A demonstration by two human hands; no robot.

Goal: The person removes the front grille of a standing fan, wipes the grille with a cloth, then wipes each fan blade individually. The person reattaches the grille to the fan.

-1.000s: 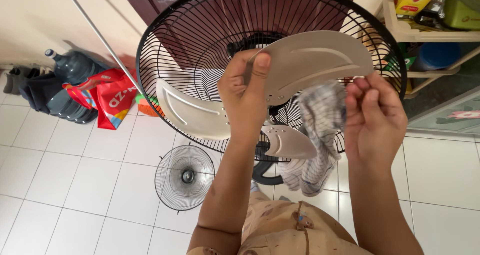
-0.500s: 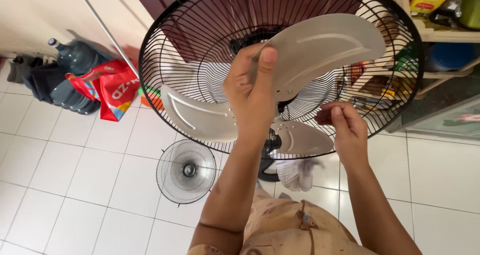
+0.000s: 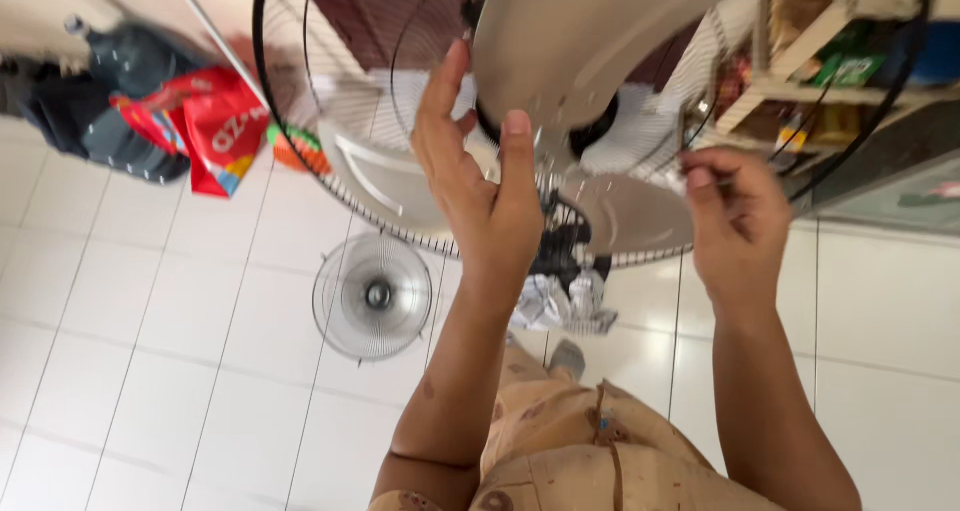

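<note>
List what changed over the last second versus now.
The right hand let go of the checked cloth, which dropped to the floor; the hand now sits empty by the fan guard. The left hand slid from gripping the upper blade to the blade hub. The loose front grille on the tiles stayed put.

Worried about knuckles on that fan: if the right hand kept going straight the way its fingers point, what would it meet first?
Probably the lower metal blade, just beyond the right hand, with the black wire guard behind it; motion blur leaves depth unclear.
</note>
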